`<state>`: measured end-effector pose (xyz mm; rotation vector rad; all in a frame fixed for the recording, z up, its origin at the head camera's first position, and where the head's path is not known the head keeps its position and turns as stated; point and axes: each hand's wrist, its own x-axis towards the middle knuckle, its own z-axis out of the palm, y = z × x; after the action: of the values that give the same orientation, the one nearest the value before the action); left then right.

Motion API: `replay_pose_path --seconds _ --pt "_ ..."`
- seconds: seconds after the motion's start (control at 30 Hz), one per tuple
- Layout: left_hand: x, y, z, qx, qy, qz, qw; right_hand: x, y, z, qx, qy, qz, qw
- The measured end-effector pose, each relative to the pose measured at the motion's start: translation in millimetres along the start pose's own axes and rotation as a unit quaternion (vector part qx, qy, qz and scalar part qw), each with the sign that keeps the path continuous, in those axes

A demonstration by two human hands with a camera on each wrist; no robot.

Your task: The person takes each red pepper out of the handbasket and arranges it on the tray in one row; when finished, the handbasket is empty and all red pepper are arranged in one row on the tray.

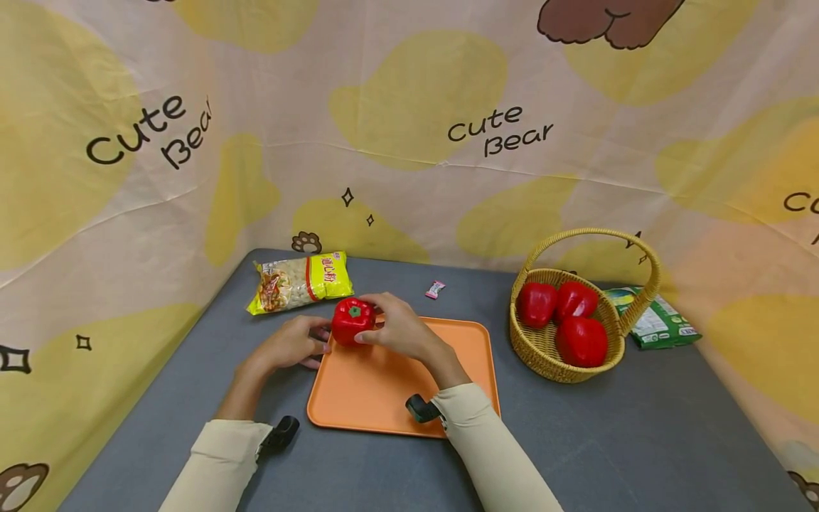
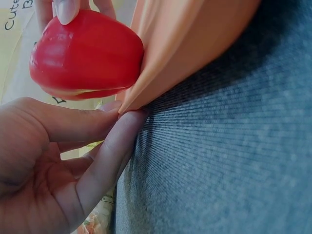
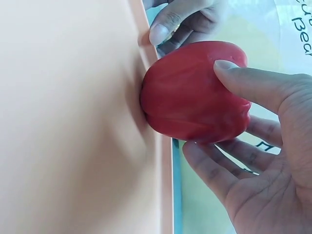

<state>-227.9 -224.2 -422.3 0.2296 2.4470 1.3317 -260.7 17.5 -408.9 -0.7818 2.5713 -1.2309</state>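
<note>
My right hand (image 1: 402, 328) grips a red bell pepper (image 1: 344, 328) at the far left corner of the orange tray (image 1: 384, 391). In the right wrist view its thumb lies on one side of the pepper (image 3: 195, 92) and the fingers on the other, with the pepper's base right at the tray surface. My left hand (image 1: 291, 345) is at the tray's left edge, just beside the pepper. Thumb and index finger pinch the tray rim (image 2: 141, 95) in the left wrist view.
Right of the tray stands a wicker basket (image 1: 537, 354) holding three red bell peppers (image 1: 581, 343). Behind it lies a green packet (image 1: 665, 328). A yellow pasta bag (image 1: 294, 281) lies at the back left, a small pink wrapped candy (image 1: 435, 289) behind the tray. Printed cloth (image 1: 409, 178) borders the table.
</note>
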Motion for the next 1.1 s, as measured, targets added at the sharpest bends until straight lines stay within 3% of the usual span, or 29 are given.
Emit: replay_pose_path --seconds 0.3,0.73,1.1 --pt "0.0 0.2 -1.9 0.015 -0.003 -0.003 0.9999 2.1 2 3 0.005 -0.003 0.010 0.9999" --pt "-0.1 0.4 0.2 -0.003 -0.003 -0.004 1.0000 0.2 1 -1 -0.001 -0.004 0.013 0.9999" --pt "-2.4 0.4 0.6 -0.014 -0.002 0.008 0.9999 -19.6 0 -20 0.012 0.025 -0.027 0.9993"
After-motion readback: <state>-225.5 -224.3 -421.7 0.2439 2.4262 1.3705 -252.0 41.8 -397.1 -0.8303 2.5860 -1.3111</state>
